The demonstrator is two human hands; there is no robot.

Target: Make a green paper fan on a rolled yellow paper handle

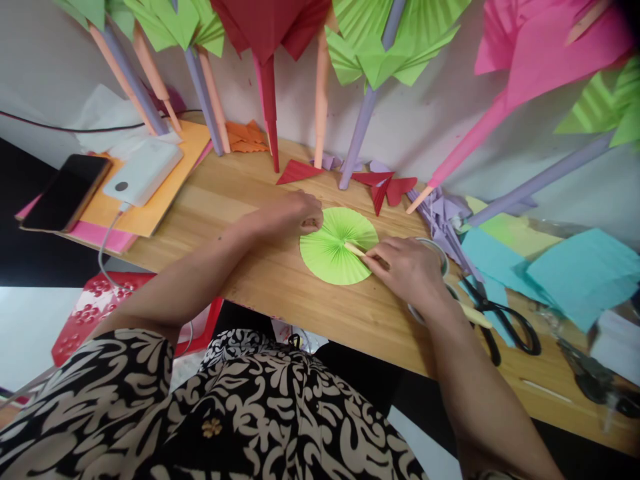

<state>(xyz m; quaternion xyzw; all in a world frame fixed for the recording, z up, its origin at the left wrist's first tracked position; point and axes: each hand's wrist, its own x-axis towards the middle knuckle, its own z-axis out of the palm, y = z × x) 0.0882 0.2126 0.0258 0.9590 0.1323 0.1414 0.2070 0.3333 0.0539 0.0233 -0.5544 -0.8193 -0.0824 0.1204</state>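
A round, pleated lime-green paper fan (334,263) lies flat on the wooden table, its folds meeting at the middle. My left hand (295,215) is closed and rests at the upper left rim of the fan; whatever its curled fingers hold, if anything, is hidden. Between the thumb and fingers of my right hand (407,270) is a slim pale cream stick (354,249), its tip at the fan's centre. A similar pale length (475,315) shows beyond my right wrist; I cannot tell whether it is the same stick. A roll of tape (437,250) is partly covered by this hand.
Black-handled scissors (500,313) lie to the right, near turquoise paper (585,273) and purple paper scraps (440,217). Paper flowers on rolled stems lean against the wall, among them a red one (270,30). At left, a phone (67,190) and a white power bank (145,172) rest on coloured sheets.
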